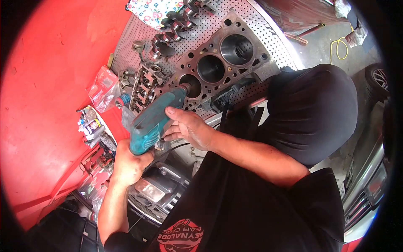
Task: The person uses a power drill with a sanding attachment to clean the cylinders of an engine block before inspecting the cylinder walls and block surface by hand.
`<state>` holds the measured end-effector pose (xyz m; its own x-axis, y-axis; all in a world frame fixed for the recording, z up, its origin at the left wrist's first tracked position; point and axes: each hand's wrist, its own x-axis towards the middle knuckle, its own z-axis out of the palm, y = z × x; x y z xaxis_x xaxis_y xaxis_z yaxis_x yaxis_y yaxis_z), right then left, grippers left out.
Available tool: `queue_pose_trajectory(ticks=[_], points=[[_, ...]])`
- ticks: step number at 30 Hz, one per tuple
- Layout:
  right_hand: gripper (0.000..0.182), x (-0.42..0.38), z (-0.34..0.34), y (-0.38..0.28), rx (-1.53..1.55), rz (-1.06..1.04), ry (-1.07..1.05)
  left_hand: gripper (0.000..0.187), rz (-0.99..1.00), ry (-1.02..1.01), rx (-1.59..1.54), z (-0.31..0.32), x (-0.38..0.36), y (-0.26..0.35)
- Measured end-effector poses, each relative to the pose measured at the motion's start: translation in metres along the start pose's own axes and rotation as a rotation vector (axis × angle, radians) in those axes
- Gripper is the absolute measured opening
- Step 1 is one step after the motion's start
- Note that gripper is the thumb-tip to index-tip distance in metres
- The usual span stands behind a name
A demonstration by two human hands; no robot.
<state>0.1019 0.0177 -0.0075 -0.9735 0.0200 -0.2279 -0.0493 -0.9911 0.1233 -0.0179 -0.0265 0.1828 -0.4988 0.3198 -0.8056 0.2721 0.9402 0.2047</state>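
A teal and grey power drill (153, 119) points up and right, its chuck end at the nearest bore of a metal engine block (228, 35). The tool attached to the chuck is mostly hidden inside that bore. My left hand (131, 163) is closed around the drill's handle at its rear end. Along the drill's lower right side is my right hand (191, 128), thumb against the housing and fingers curled beside it. Three large round bores show in the block's flat top face.
A crankshaft (172, 31) and a cylinder head (145, 86) lie on the perforated metal surface (134, 31). A piston (138, 45) stands nearby. A rounded dark fabric-covered form (315, 113) fills the right side. Bottles (91, 125) sit at left by the red wall (50, 92).
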Motion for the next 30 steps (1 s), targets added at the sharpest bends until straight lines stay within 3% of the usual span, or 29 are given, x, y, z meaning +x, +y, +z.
queue_pose_trajectory(ticks=[3, 6, 10, 13, 19, 30], points=[[0.073, -0.003, 0.007, 0.002, -0.05, 0.014, -0.048, 0.013, -0.022, 0.019, -0.084, -0.001, -0.015, 0.012], [0.055, -0.01, 0.018, -0.003, -0.075, 0.042, -0.116, 0.017, 0.028, 0.057, -0.089, -0.004, -0.029, 0.017], [0.057, -0.006, 0.013, -0.002, -0.054, 0.041, -0.123, 0.019, 0.0, 0.066, -0.017, -0.003, -0.026, 0.017], [0.072, -0.003, 0.006, 0.002, -0.042, 0.016, -0.031, 0.019, -0.004, 0.027, -0.021, 0.0, -0.015, 0.01], [0.078, 0.002, -0.001, 0.003, 0.003, 0.033, 0.071, 0.013, 0.008, 0.008, -0.022, 0.011, 0.01, -0.003], [0.082, 0.001, 0.004, -0.007, 0.025, -0.028, 0.274, 0.024, 0.004, -0.025, -0.139, 0.036, 0.064, -0.002]])
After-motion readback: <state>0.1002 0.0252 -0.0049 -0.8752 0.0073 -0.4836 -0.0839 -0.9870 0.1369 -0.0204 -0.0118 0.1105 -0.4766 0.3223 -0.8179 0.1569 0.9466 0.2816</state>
